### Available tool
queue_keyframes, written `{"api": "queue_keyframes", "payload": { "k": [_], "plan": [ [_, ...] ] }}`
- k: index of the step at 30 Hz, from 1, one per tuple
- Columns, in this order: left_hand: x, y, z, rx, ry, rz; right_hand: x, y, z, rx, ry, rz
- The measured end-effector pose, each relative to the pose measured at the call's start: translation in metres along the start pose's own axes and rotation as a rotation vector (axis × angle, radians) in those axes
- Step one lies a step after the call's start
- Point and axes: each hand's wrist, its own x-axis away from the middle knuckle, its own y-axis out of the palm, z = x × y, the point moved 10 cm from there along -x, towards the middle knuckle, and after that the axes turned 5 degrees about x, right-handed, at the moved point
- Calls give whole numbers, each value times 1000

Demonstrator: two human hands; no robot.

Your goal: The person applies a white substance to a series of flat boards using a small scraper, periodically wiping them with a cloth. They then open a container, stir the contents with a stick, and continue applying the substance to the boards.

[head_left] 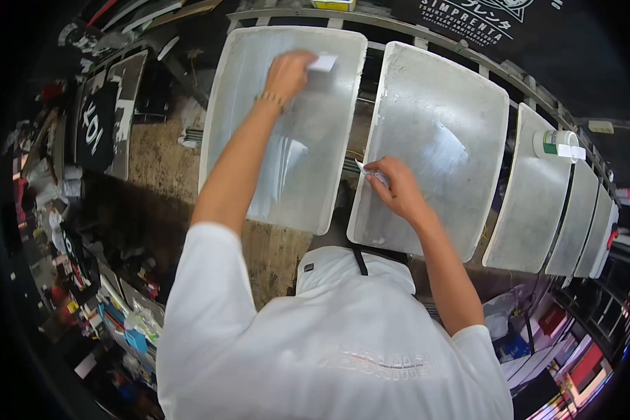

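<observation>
A pale flat printing board (pixel 315 154) lies in front of me on the left, with whitish wet-looking streaks on its left half. My left hand (pixel 289 75), a little blurred, is over its upper part with fingers closed on a small white card (pixel 323 64). The card's edge is at the board's surface; whether it touches cannot be told. My right hand (pixel 397 187) is near the left edge of a second printing board (pixel 448 105). Its fingers are pinched on a small whitish piece (pixel 361 166), mostly hidden, perhaps another card.
A white tub with a green label (pixel 547 144) sits on the third board (pixel 528 217) at the right. More boards (pixel 572 224) stand in a row beyond. A metal rail (pixel 427 33) runs behind them. At the left, a black printed cloth (pixel 94 126) covers another board.
</observation>
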Motion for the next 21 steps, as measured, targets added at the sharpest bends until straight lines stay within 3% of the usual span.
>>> {"api": "queue_keyframes", "payload": {
  "k": [2, 4, 8, 12, 18, 21],
  "plan": [
    [-40, 24, -11, -48, 58, -5, 7, -9, 0, -14, 41, 32],
    [-57, 48, -32, -85, -99, -73, 14, -13, 6, -7, 129, 50],
    [-17, 42, -8, -60, -77, -14, 20, -10, 20, -111, 283, 76],
    [90, 25, 23, -35, -90, -46, 4, 1, 17, -86, 200, 95],
    [310, -27, 118, 34, -347, -296, -14, 17, 11, -140, 55, 68],
    [334, -41, 121, 65, -425, -424, -10, 17, 11, -146, 53, -1]
  ]
}}
